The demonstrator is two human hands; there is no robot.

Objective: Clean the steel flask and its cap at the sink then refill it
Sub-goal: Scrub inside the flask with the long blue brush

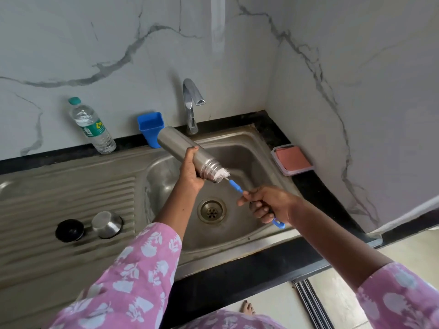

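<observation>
My left hand (190,170) grips the steel flask (180,146) over the sink basin (247,155), tilted with its open mouth pointing down to the right. A bottle brush (235,186) with white bristles and a blue handle sticks into that mouth. My right hand (268,205) holds the brush handle, whose blue end pokes out below the fist. On the ribbed drainboard (71,193) to the left sit the steel cup cap (107,224), upside down, and a black stopper (69,230).
The tap (192,103) stands behind the basin, with no water running. A blue plastic cup (150,129) and a clear water bottle (91,127) stand by the wall. A pink sponge in a tray (293,159) sits at the right corner. The drain (211,211) is open.
</observation>
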